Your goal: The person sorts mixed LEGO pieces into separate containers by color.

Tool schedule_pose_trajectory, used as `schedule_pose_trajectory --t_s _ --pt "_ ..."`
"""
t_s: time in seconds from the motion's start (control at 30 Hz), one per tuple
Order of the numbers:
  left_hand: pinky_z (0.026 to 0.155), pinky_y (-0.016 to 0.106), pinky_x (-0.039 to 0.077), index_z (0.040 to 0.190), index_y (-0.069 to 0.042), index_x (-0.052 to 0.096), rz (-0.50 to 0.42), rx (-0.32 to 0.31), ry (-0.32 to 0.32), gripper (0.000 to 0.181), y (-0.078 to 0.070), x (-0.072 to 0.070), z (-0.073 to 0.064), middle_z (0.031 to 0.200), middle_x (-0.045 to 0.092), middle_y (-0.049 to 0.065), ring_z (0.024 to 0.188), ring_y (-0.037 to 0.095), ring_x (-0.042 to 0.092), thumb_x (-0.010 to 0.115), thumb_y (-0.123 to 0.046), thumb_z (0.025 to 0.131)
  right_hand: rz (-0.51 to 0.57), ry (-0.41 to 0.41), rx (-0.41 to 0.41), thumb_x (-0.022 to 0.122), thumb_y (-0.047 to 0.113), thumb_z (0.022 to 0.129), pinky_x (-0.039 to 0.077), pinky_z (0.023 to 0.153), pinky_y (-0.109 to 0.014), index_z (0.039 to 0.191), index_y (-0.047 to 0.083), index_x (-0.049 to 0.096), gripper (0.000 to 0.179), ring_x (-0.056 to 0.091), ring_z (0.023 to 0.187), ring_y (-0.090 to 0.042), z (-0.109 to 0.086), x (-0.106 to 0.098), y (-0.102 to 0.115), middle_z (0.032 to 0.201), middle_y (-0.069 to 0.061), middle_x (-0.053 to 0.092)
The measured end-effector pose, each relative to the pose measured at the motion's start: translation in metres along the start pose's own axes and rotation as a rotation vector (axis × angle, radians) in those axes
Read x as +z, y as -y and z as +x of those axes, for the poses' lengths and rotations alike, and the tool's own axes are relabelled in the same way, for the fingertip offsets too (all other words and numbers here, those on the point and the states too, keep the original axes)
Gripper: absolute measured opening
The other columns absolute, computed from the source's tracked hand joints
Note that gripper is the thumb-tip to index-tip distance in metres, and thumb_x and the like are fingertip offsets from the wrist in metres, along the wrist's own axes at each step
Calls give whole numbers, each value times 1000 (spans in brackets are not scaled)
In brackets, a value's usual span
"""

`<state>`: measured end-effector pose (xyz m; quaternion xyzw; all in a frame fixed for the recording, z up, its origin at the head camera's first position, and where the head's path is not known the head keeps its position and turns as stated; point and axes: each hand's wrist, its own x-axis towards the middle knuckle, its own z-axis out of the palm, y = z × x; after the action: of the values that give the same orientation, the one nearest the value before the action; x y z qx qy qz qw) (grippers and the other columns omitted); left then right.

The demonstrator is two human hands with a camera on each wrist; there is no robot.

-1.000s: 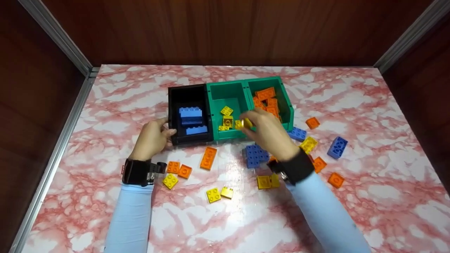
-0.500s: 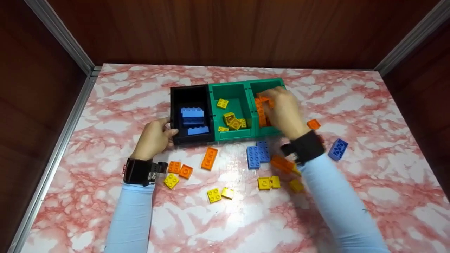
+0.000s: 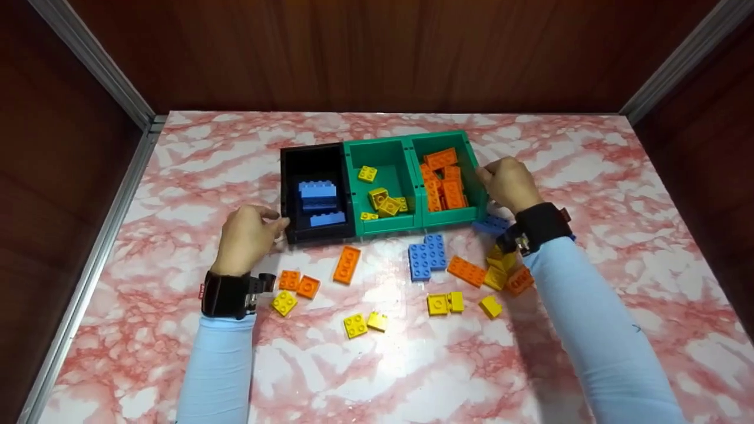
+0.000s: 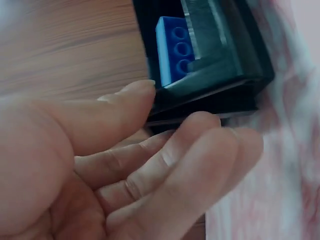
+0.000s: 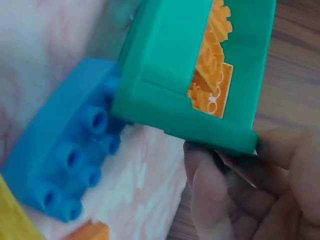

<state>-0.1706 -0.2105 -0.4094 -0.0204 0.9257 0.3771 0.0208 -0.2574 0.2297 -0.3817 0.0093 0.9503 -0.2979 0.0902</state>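
Note:
In the head view, my left hand (image 3: 244,238) holds the left front corner of a black bin (image 3: 290,194), thumb on its rim and fingers against its outer side. Blue toy building bricks (image 3: 318,189) lie in this bin. A green middle bin (image 3: 383,226) joined to it contains several yellow bricks (image 3: 389,206). The green right bin (image 3: 450,218) holds several orange bricks (image 3: 440,159). At its right wall, my right hand (image 3: 511,184) grips the edge; the right wrist view shows the thumb at the rim and curled fingers (image 5: 212,200) beneath.
Loose bricks lie in front of the bins: blue bricks (image 3: 427,257), an orange brick (image 3: 347,265), yellow bricks (image 3: 355,325) and more near the right forearm. A blue brick (image 3: 492,224) sits close by the right bin's front corner. Wood-grain panels (image 3: 377,56) stand behind the marbled table (image 3: 330,388).
My right hand released a yellow brick into the middle bin, passed over the orange bricks, and moved right to the right bin's outer wall. The left hand stays at the black bin's corner.

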Motion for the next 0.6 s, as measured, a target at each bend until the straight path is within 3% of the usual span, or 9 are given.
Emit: schedule_pose_trajectory --t_s 0.1,0.17,0.37,0.5,0.6 --pt "56 33 50 106 -3 74 1 3 6 26 -10 2 -12 85 71 10 66 22 63 69 -26 95 99 124 121 45 37 106 59 74 -42 138 0 55 50 71 78 -31 4 -5 0 125 -22 61" --pt "59 34 52 104 -5 74 -1 15 39 24 -18 8 -21 88 71 9 68 21 62 70 -26 95 144 181 171 44 38 106 59 78 -44 145 1 48 53 72 80 -30 6 -8 0 137 -23 54" --pt "72 40 56 110 -1 73 101 106 143 27 -42 52 -38 101 71 12 82 24 65 71 -23 93 158 244 213 45 34 106 59 77 -45 146 -3 43 55 73 81 -31 8 -15 7 141 -28 48" --pt "76 43 56 106 2 71 254 145 153 30 -52 82 -41 99 69 16 85 29 65 73 -24 92 112 239 235 45 33 106 60 71 -42 145 -7 42 56 72 81 -32 9 -17 12 143 -30 44" --pt "81 46 56 106 5 70 355 158 138 34 -56 96 -44 100 65 18 88 34 66 74 -26 91 88 237 236 45 32 106 60 69 -40 144 -7 43 55 72 82 -31 8 -18 17 139 -29 49"
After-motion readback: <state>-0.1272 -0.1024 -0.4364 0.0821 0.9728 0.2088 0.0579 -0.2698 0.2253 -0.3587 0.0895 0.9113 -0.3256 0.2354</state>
